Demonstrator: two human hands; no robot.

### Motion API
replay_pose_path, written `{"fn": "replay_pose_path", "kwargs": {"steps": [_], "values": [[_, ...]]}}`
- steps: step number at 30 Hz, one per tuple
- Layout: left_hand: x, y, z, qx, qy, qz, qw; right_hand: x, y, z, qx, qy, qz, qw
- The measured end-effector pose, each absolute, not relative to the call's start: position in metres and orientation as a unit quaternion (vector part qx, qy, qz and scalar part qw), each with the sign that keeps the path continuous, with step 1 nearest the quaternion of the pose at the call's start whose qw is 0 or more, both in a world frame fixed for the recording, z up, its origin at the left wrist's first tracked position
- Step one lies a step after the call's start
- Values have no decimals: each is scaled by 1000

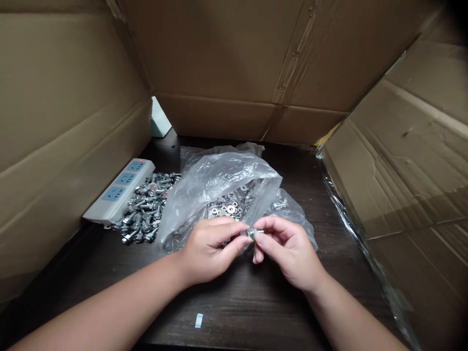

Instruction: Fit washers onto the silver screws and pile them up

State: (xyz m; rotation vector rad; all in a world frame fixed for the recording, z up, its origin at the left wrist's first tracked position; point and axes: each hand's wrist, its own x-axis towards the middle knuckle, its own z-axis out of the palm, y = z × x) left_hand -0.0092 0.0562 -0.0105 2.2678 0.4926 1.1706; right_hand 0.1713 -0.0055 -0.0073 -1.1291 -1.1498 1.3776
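Note:
Between my two hands is a small metal bolt [251, 232], its shank pointing right. My left hand [214, 243] pinches the bolt's left end between thumb and forefinger. The fingertips of my right hand [283, 243] close round it from the other side, and fine detail there is too small to make out. Just behind the hands lies an open clear plastic bag [219, 178] with loose washers [230, 209] inside. Left of the bag a heap of bolts [146, 207] lies on the dark table.
A white power strip [119, 190] with blue sockets borders the bolt heap on the left. Cardboard walls [234, 58] enclose the table [234, 302] at the back and both sides. A small white and blue paper piece [199, 320] lies near the front. A pale box [160, 119] stands in the back left corner.

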Motion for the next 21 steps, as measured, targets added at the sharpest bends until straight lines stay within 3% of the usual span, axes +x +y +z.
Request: {"fn": "replay_pose_path", "kwargs": {"steps": [7,16,21], "values": [[-10,56,-12,866,135,422,233,171,-2,-15,-469,-481,607,424],[-7,55,-7,805,250,447,300,169,-4,-16,-440,-451,583,513],[-7,55,-7,810,251,432,307,167,-4,-12,-470,-492,531,505]]}}
